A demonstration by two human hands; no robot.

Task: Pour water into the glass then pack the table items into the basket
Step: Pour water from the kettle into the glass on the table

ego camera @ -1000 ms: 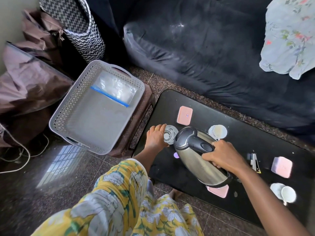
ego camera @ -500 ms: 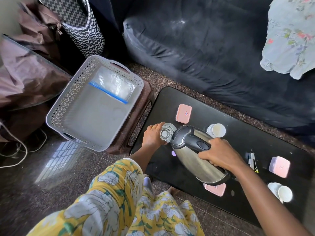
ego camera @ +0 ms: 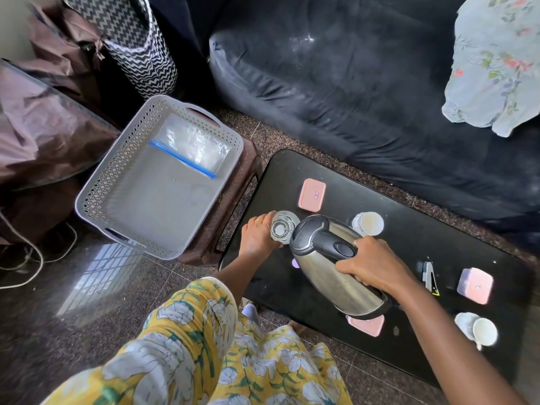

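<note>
A clear glass [ego camera: 282,228] stands near the left end of the black table [ego camera: 409,229], and my left hand [ego camera: 257,236] is wrapped around its side. My right hand [ego camera: 372,266] grips the black handle of a steel kettle [ego camera: 336,267], which is tilted with its spout over the glass. A grey perforated basket [ego camera: 96,182] sits on a brown stool [ego camera: 233,200] left of the table, with a clear zip bag [ego camera: 194,146] inside. Spread over the table are a pink lidded box [ego camera: 311,195], a second pink box [ego camera: 474,285], a third pink box [ego camera: 366,324] partly under the kettle, and a small cup [ego camera: 368,223].
A stapler [ego camera: 428,277] and two white cups [ego camera: 476,330] lie at the table's right end. A dark sofa [ego camera: 350,83] with floral cloth [ego camera: 496,62] runs behind the table. Brown bags [ego camera: 43,135], a zigzag hamper [ego camera: 137,45] and loose cords [ego camera: 26,261] crowd the left floor.
The kettle stays tilted over the glass with both hands holding as before. The view has shifted slightly, so everything sits a little higher in frame.
</note>
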